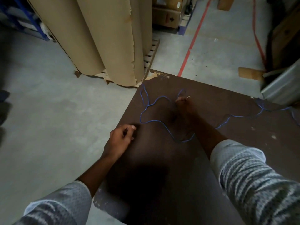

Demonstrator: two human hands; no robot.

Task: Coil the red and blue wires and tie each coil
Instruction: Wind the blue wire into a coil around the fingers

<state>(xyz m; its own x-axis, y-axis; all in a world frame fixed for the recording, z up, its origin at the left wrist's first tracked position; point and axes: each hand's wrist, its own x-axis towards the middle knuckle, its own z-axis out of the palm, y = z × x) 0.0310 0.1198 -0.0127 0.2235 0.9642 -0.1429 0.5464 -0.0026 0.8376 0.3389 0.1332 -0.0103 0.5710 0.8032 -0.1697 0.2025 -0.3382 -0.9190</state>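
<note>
A thin blue wire (152,121) lies in loose loops across the dark brown table (227,98), running from the far left corner to the right edge. My right hand (184,105) reaches forward over the table's far part, and its fingertips pinch the blue wire where a small loop rises. My left hand (121,137) hovers at the table's left edge with its fingers curled; whether it holds anything is unclear in the dim light. No red wire shows on the table.
Tall brown paper rolls (105,38) stand on a pallet beyond the table's far corner. Cardboard boxes (167,17) sit behind them. A red floor line (193,41) crosses the grey concrete. A metal piece (282,83) leans at the right.
</note>
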